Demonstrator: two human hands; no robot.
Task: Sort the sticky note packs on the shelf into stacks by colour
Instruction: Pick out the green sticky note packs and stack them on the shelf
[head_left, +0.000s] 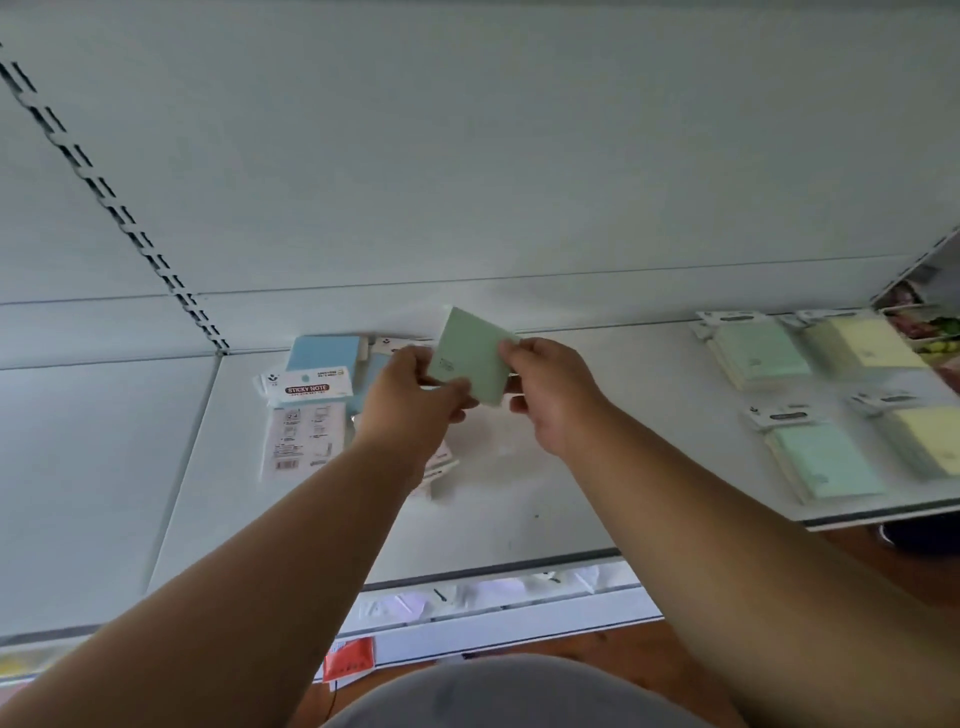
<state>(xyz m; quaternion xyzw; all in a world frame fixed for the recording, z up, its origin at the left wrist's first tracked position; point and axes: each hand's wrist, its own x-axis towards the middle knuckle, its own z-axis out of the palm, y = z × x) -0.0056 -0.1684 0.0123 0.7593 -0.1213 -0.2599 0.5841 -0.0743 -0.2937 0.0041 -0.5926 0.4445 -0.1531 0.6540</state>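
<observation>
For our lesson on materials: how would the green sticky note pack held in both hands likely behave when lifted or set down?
The green pack probably stays fairly stiff: held only at its edges by the left hand and right hand, it shows no sag. It seems light, since fingertips alone carry it. Being flat, it should rest steadily on the green stacks, though its wrapper may be slippery.

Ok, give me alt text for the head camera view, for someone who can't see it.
Both hands, left hand and right hand, hold a green sticky note pack above a white shelf. Green stacks and yellow stacks lie right, blue packs left.
</observation>
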